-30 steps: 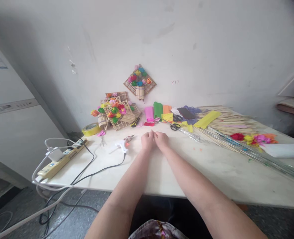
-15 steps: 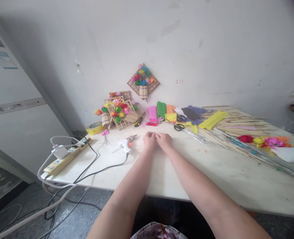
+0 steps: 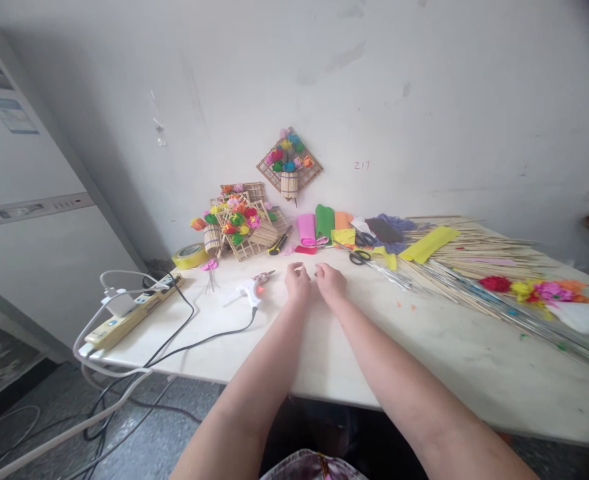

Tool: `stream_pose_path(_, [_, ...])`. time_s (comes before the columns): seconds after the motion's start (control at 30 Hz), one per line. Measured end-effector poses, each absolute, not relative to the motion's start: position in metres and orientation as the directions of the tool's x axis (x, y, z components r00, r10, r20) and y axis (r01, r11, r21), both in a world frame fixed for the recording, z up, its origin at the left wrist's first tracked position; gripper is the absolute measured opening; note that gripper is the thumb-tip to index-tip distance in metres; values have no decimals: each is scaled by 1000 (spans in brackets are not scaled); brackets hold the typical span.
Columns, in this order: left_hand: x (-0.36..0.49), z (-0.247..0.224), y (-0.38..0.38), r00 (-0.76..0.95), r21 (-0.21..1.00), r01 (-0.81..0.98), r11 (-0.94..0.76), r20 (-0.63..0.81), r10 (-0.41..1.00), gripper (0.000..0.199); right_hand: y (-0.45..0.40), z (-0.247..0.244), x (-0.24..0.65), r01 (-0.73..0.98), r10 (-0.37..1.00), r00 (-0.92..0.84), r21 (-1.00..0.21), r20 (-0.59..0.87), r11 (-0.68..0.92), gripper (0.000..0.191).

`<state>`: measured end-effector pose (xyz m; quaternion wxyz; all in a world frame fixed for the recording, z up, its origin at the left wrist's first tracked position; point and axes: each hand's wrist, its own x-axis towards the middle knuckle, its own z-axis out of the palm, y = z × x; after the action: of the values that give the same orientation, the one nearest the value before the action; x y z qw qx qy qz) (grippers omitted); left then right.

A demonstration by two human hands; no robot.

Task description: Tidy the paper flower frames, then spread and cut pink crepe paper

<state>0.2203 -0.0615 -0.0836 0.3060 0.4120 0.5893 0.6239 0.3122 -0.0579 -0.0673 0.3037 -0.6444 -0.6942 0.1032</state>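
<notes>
My left hand (image 3: pixel 298 283) is over the middle of the table, its fingers curled in a pinch. Beside it, a small gap away, my right hand (image 3: pixel 330 285) has its fingers pressed together. Whatever either hand holds is too small or too hidden to make out. To the left of my left hand lies a white glue gun (image 3: pixel 251 291) with its nozzle pointing up and right. Black-handled scissors (image 3: pixel 360 257) lie beyond my right hand, and two tiny orange scraps (image 3: pixel 406 306) are on the tabletop to its right.
Lattice panels with paper flowers (image 3: pixel 244 230) stack at the back left near yellow tape (image 3: pixel 190 256). Crepe paper (image 3: pixel 325 222), thin sticks (image 3: pixel 474 250) and silver wires (image 3: pixel 514 307) spread rightward. A power strip (image 3: pixel 133 317) and black cord (image 3: pixel 199 345) occupy the left side.
My hands have moved apart; before, their fingertips met. The view has shifted slightly, while the glue gun and materials stay where they were.
</notes>
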Motion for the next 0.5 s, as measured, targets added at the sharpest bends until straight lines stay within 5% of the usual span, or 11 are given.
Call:
stream_pose_path(0.17, [225,-69,-62,-572,973,-212,-96,-43,819,37,-62,-64,312,882,958,-28,-444,284,157,46])
stream_pose_path(0.3, [221,-30,-59,-541,816,-566,-116,-261,799,33,-62,-64,311,869,957,-21,-468,288,160,44])
stream_pose_path(0.5, [173,17,-50,-653,820,-502,-276,-150,743,24,-57,-64,310,834,978,21,-543,207,97,34])
